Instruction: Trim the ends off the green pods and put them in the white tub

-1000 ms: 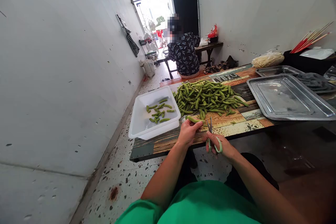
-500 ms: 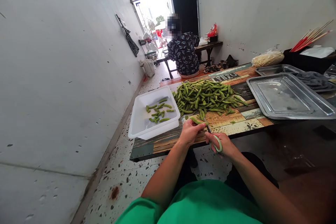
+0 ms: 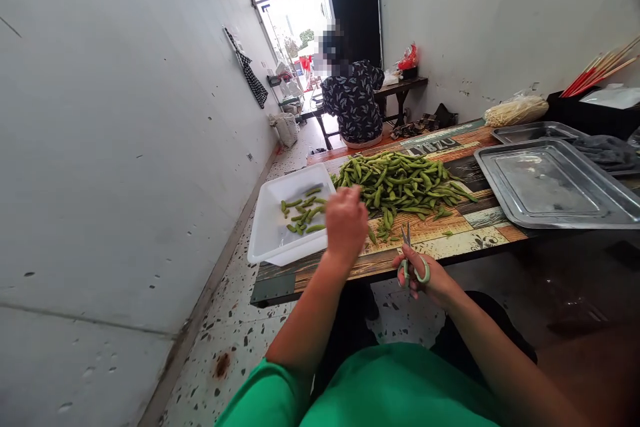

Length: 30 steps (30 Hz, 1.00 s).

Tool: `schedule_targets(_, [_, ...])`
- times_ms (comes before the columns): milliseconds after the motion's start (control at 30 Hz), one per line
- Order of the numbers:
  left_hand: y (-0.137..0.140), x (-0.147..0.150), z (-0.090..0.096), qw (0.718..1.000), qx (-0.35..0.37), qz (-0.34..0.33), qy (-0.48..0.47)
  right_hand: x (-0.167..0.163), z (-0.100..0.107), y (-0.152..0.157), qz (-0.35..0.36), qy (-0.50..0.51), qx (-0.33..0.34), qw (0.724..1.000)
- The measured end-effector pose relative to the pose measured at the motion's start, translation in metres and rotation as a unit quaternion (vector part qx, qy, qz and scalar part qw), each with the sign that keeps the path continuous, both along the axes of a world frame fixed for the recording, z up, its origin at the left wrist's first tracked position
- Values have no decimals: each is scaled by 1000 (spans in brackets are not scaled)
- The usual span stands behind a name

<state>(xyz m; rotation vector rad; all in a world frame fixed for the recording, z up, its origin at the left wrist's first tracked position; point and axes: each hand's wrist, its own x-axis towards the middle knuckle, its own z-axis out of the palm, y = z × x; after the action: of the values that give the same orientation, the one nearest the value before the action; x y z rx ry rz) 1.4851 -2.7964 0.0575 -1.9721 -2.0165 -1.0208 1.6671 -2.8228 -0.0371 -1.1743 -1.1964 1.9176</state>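
Observation:
My left hand (image 3: 346,221) is raised between the white tub and the pile of green bean pods, blurred by motion. Its fingers point away from me, and whether they hold anything cannot be made out. My right hand (image 3: 425,272) has its fingers in the pale green handles of the scissors (image 3: 407,237), blades pointing up and a little apart at the table's front edge. Several pods lie in the white plastic tub (image 3: 261,230) on the left. A large heap of pods (image 3: 400,180) covers the table's middle, with a few small clippings in front.
A metal tray (image 3: 555,180) lies on the right of the patterned wooden table (image 3: 435,240). Behind it are another tray, a grey cloth (image 3: 607,152), a bagged bundle (image 3: 517,110) and red-ended sticks (image 3: 590,73). A person (image 3: 353,103) sits farther back, facing away.
My left hand has left the scissors and moved left and up towards the tub; the pod it held at the blades is no longer visible there. The scissors have turned upright and opened slightly.

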Motion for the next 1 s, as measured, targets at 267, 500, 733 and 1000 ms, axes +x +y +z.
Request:
schedule_targets(267, [55, 40, -71, 966, -245, -60, -58, 3, -1, -2, -11, -11, 7, 1000])
schedule_targets(500, [54, 19, -73, 965, -193, -90, -153, -1, -2, 2, 15, -18, 19, 1000])
schedule_targets(733, [23, 9, -62, 936, -251, -202, -141, -2, 0, 6, 45, -20, 33, 998])
schedule_targets(1000, [7, 10, -51, 903, -303, -255, -165, -5, -4, 9, 46, -40, 59, 996])
